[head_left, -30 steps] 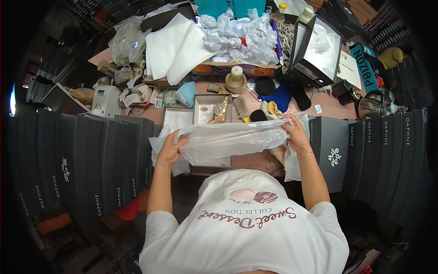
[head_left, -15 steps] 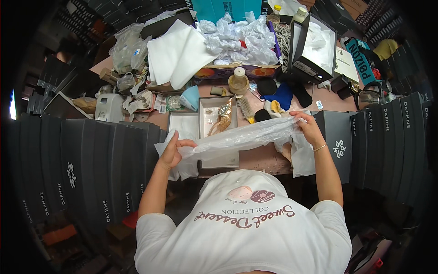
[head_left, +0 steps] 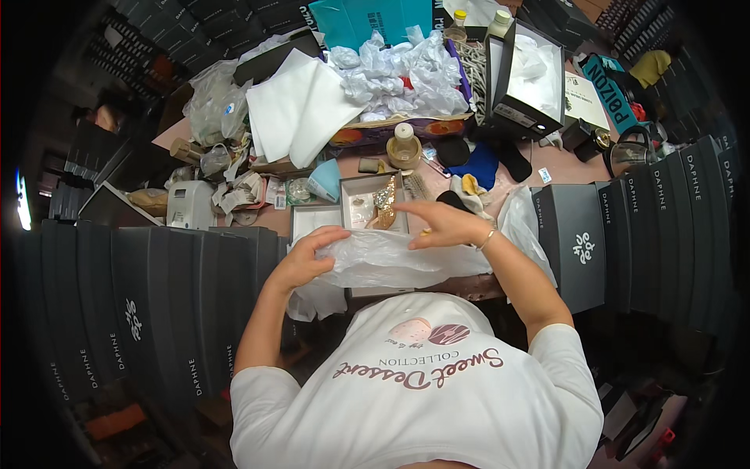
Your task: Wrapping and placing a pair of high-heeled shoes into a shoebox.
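Between the two hands one clear plastic bag (head_left: 391, 262) is lying across the table (head_left: 547, 168) edge, with the left hand (head_left: 308, 254) closing its grip on the bag's left end. Right hand (head_left: 441, 223) is resting open, fingers spread, on the bag's upper edge, just below one open grey box (head_left: 373, 205) holding one gold shoe (head_left: 384, 203).

Open grey box (head_left: 375, 205) just beyond my right hand (head_left: 441, 225); dark lidded boxes (head_left: 582, 242) stacked right; teal package (head_left: 375, 17) far ahead.
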Available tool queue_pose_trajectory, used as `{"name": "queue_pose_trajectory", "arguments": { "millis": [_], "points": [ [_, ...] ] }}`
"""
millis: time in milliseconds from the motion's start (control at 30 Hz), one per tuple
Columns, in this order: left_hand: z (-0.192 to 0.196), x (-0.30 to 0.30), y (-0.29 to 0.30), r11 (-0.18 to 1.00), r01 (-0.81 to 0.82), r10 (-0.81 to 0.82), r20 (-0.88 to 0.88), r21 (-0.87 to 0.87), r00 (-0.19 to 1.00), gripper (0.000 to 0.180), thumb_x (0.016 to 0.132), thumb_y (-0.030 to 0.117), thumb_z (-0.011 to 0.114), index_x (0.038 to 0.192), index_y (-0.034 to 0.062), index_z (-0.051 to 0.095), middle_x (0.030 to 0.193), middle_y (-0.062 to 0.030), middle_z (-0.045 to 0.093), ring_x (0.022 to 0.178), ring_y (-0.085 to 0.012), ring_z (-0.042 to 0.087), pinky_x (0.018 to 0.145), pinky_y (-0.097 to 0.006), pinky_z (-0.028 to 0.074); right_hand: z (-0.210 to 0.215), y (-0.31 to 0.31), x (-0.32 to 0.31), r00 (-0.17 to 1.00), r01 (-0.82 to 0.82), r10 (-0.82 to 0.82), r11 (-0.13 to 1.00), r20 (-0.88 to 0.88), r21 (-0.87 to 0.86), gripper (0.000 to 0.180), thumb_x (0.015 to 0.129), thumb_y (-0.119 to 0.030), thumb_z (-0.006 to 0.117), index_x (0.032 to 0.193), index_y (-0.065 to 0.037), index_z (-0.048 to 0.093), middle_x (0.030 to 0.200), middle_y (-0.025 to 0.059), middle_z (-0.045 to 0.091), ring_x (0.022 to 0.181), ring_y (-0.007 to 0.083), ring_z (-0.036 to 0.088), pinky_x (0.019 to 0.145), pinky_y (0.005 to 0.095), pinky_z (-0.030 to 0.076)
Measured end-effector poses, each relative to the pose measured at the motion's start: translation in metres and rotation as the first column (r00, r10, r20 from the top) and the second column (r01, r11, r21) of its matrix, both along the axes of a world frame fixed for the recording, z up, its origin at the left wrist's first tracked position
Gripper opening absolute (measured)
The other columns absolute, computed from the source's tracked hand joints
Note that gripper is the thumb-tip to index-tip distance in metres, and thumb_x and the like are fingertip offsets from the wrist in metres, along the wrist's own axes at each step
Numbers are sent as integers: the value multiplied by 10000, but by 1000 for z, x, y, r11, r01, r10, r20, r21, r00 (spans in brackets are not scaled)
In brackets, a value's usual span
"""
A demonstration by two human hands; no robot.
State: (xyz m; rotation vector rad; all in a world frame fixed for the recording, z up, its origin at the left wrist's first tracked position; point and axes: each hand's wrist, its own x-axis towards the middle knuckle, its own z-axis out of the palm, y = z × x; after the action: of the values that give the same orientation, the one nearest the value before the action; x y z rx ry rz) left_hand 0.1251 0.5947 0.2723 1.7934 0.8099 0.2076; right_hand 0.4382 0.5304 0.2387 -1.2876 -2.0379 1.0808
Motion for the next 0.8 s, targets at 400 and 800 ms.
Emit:
{"name": "queue_pose_trajectory", "arguments": {
  "millis": [400,800],
  "points": [
    [-7,-35,-2,992,2,11,-102,128,995,598,648,-25,505,1246,-4,526,1303,-173,500,1227,-285,470,1037,-312,341,-35,-100,133,620,278,-70,951,781,-137,118,702,-87,606,806,-55,648,860,157,614,794,324,620,720,404,500],
    [17,-29,13,1000,-22,23,7,-16,1000,565,713,-18,530,1276,-19,491,1257,-192,528,1191,-282,497,1029,-319,361,-69,-30,-21,994,20,-1,984,106,-179,294,834,-145,564,1075,22,568,960,222,619,889,326,599,799,378,457]
  ]
}}
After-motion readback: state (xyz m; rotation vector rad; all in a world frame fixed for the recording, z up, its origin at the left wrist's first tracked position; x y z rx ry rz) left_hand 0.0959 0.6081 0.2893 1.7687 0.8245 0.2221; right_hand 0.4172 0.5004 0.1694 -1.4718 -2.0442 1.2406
